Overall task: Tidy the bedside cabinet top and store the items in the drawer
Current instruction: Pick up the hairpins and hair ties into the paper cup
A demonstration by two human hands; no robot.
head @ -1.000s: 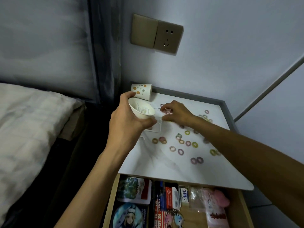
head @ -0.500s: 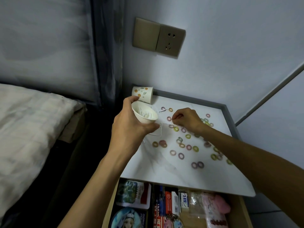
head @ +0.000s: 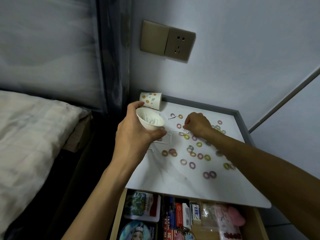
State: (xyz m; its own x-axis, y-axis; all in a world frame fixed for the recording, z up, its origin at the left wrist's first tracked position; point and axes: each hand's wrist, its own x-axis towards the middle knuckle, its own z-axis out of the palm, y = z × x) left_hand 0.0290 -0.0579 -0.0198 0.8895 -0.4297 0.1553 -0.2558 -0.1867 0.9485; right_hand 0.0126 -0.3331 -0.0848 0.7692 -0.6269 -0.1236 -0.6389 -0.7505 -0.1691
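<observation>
My left hand (head: 135, 134) grips a small white paper cup (head: 149, 121), tilted toward me, with thin white loops inside. It hovers over the left side of the white cabinet top (head: 173, 179). My right hand (head: 197, 124) rests on the top with its fingers curled, pinching a thin white loop (head: 186, 131). More white loops (head: 168, 135) lie just right of the cup. Several small coloured rings (head: 192, 165) are scattered over the top. The drawer (head: 117, 213) below stands open.
A patterned paper cup (head: 151, 100) lies on its side at the back left corner. The drawer holds a picture tin (head: 142, 205), pens (head: 171, 213) and a pink item (head: 232, 217). A bed (head: 34, 135) lies to the left, a wall socket (head: 180, 43) above.
My right hand moved away from the cup to the right and came down among the loops and rings. The left hand kept holding the cup in about the same place.
</observation>
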